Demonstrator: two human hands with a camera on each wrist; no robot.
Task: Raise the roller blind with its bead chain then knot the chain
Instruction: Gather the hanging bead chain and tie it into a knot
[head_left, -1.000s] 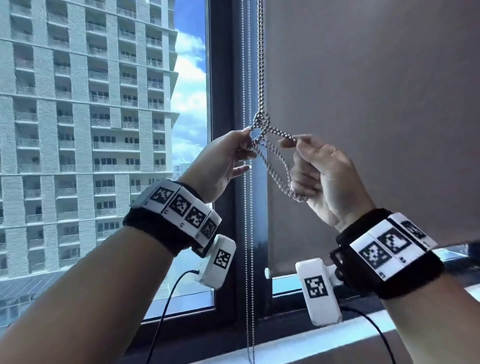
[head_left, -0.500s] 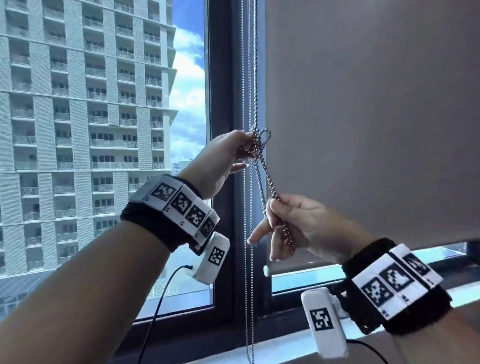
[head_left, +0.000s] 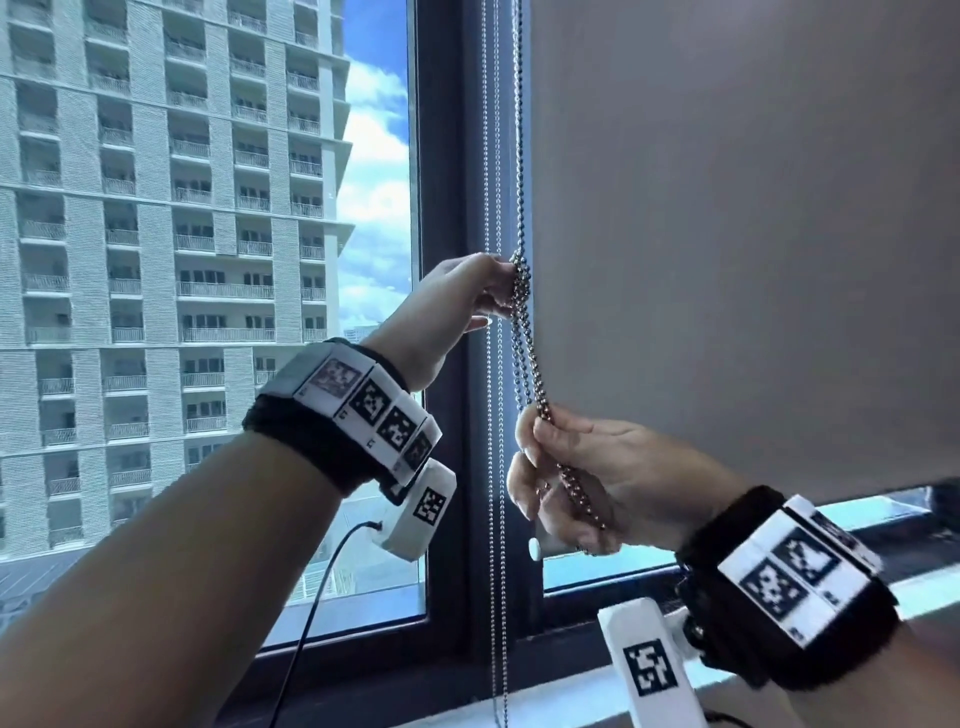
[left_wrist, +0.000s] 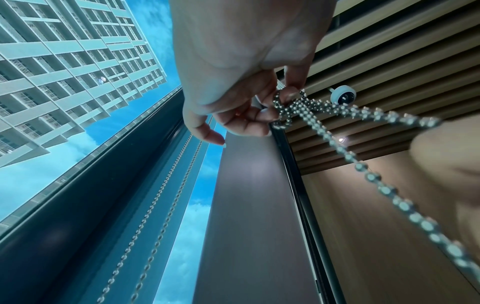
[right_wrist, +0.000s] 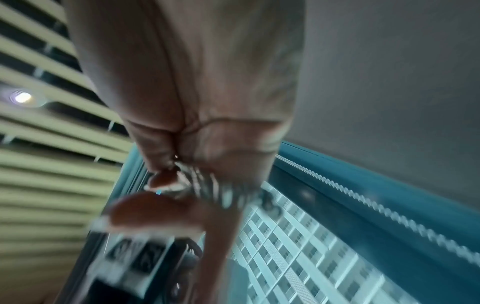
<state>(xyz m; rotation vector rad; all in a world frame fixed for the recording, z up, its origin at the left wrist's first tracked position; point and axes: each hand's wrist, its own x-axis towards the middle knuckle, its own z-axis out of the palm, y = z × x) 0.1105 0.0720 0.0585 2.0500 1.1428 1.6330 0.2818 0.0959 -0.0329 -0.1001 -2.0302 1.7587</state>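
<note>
Bright daylight through the window (head_left: 208, 312) backlights the scene, leaving the frame (head_left: 447, 364) dark, while the right wrist view is motion-blurred and wide-angle distortion bends edges.

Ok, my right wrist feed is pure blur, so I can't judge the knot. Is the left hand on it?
Observer: Yes. The left wrist view shows the left hand pinching the bunched knot in the bead chain.
Operator: Where does the right hand grip?
Observer: Head view: the right hand holds the doubled strands lower down, taut between both hands.
Operator: Blind up?
Observer: The roller blind covers most of its pane; only a strip of glass shows beneath.
</note>
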